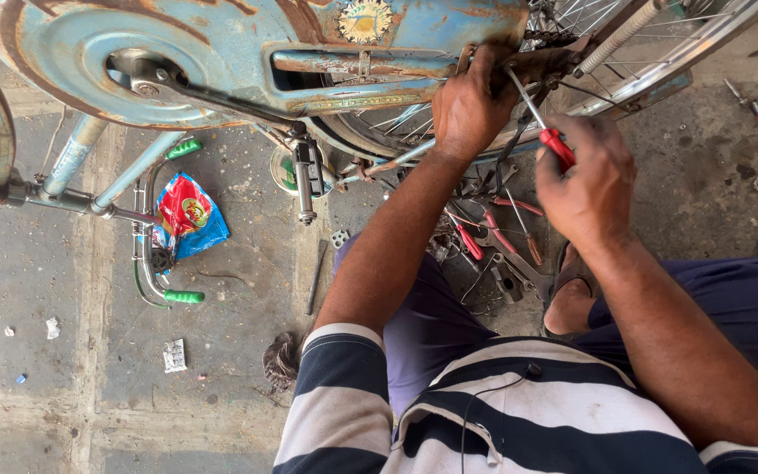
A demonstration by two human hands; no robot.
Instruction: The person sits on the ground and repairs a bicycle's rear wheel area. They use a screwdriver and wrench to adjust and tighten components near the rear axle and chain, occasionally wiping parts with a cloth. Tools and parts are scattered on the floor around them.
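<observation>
Head view: right hand (588, 180) grips the red-handled screwdriver (544, 127), its tip beside the left hand (471, 105) clutching the chain guard (221, 53).

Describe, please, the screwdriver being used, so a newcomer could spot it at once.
Find the upturned bicycle's rusty blue chain guard. At its right end, by the rear wheel, the right hand grips a red-handled screwdriver. Unlike the red-handled tools lying on the floor, it is raised.

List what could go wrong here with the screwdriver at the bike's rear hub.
The red-handled screwdriver in the right hand points toward the left hand gripping the rusty chain guard; a slip might jab those fingers. The upside-down bicycle could shift under pressure. Loose tools lie near the sandalled foot.
</observation>
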